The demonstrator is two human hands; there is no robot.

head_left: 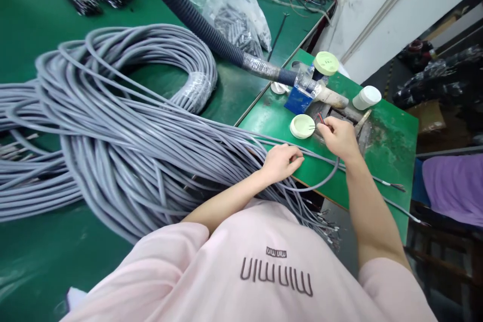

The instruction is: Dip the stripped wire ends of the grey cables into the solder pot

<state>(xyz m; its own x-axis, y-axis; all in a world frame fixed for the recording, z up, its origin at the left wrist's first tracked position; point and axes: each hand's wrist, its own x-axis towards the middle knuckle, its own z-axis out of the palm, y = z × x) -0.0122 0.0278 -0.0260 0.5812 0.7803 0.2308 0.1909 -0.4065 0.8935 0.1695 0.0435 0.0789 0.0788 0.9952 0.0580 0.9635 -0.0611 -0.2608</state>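
Your left hand point(282, 163) lies loosely curled at the thick bundle of smooth grey cables point(181, 136) (whether it grips any, I can't tell). Beyond it, your right hand point(338, 139), thumb and fingers closed, pinches the end of a single grey cable point(337, 162), its thin red and black wires point(320, 117) pointing toward a round pale-green dish point(302, 135) just beside. Farther off stands a small blue box point(299, 101).

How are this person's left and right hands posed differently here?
The left hand lies over the gray cables, while the right hand holds the end of a cable, its thin wires showing beside the pale dish. The left hand curls loosely, its grip unclear; the right hand is pinched shut. The left hand is nearer the pink shirt than the right hand. Both are bare.
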